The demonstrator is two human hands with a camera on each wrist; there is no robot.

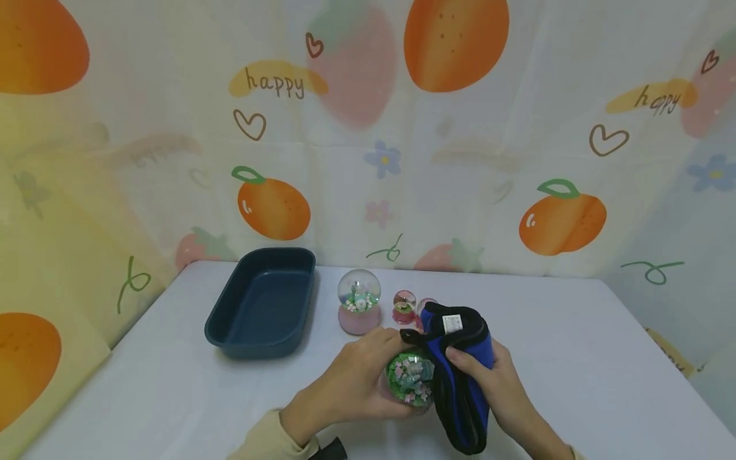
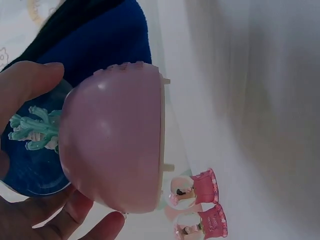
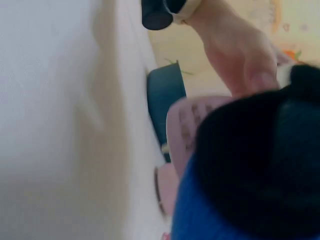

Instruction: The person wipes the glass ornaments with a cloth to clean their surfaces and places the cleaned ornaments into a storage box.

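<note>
My left hand (image 1: 359, 378) grips a snow globe (image 1: 409, 378) with a glass dome over green leaves and pink flowers. In the left wrist view, its rounded pink base (image 2: 115, 140) is turned sideways, clear of the table, with small feet on its underside. My right hand (image 1: 508, 391) holds a folded blue cloth (image 1: 473, 348) with black edging and a white label, thumb on top. The cloth lies against the globe's right side. In the right wrist view the cloth (image 3: 240, 170) hides part of the globe's base (image 3: 181, 132).
A dark blue rectangular tray (image 1: 259, 306) stands at the back left. Beside it is another snow globe (image 1: 359, 301) on a pink base. Two small globes with pink-red bases stand right of that, one small globe (image 1: 404, 306) in plain sight, the other partly behind the cloth.
</note>
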